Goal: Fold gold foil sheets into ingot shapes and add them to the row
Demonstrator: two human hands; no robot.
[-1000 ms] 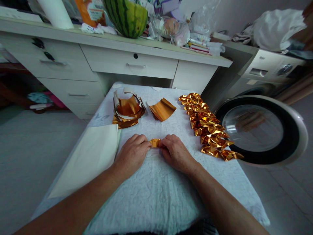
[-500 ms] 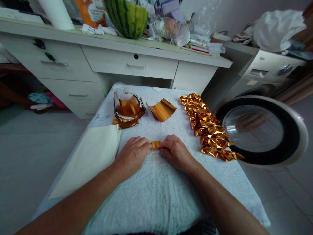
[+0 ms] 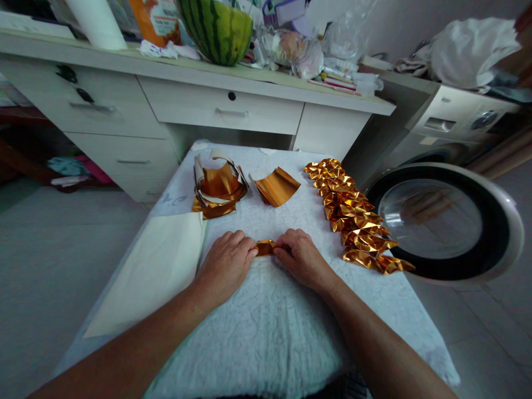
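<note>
A small folded piece of gold foil paper (image 3: pixel 265 248) lies between my two hands near the middle of the cloth-covered table (image 3: pixel 266 321). My left hand (image 3: pixel 228 260) grips its left end and my right hand (image 3: pixel 300 256) pinches its right end, fingertips covering both ends. Beyond them rests a small stack of gold sheets (image 3: pixel 277 187), slightly curled. To its left, more gold sheets (image 3: pixel 220 182) are curled inside pale paper strips. A long row of shiny folded gold pieces (image 3: pixel 355 216) runs down the table's right side.
White paper (image 3: pixel 152 271) covers part of the table's left side. Behind stands a white desk (image 3: pixel 224 86) bearing a cut watermelon (image 3: pixel 218 30), bags and a paper roll (image 3: pixel 97 22). At the right, a washing machine's round door (image 3: pixel 444 221) hangs open beside the table.
The foil piece between my hands has tilted or opened, showing a darker face with a bright upper edge. My left hand has shifted very slightly; the other objects stay put.
</note>
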